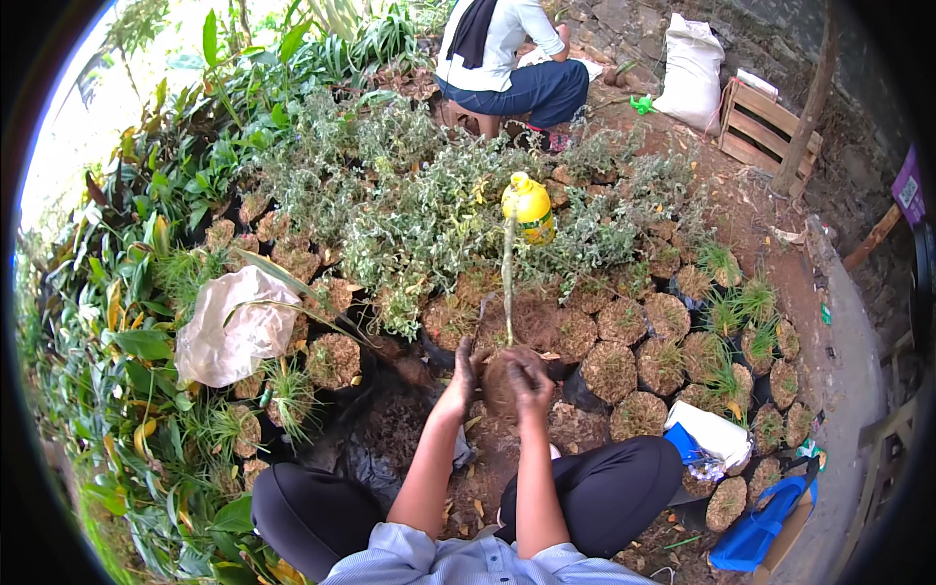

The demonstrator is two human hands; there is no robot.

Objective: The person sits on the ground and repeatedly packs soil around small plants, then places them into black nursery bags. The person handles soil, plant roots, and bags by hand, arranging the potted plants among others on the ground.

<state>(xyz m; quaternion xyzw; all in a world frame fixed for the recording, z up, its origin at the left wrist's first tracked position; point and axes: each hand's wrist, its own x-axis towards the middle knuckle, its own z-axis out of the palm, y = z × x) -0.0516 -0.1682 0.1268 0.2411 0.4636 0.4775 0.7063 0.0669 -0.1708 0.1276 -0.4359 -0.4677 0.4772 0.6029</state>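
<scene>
A brown fibrous ball, perhaps a root ball wrapped in coir, is held low between my two hands in front of my knees. A long pale green stem stands upright out of its top. My left hand, dark with soil, presses along the ball's left side with its fingers pointing up. On the ball's right side, my right hand grips with bent fingers, also soiled. Just beyond the ball lies a patch of loose brown fibre. The underside of the ball cannot be made out.
Potted plants crowd around me. A yellow bottle stands among grey-green foliage. Left lies a crumpled plastic sheet; right, a white roll and a blue bag. Ahead sits another person, near a white sack and wooden crate.
</scene>
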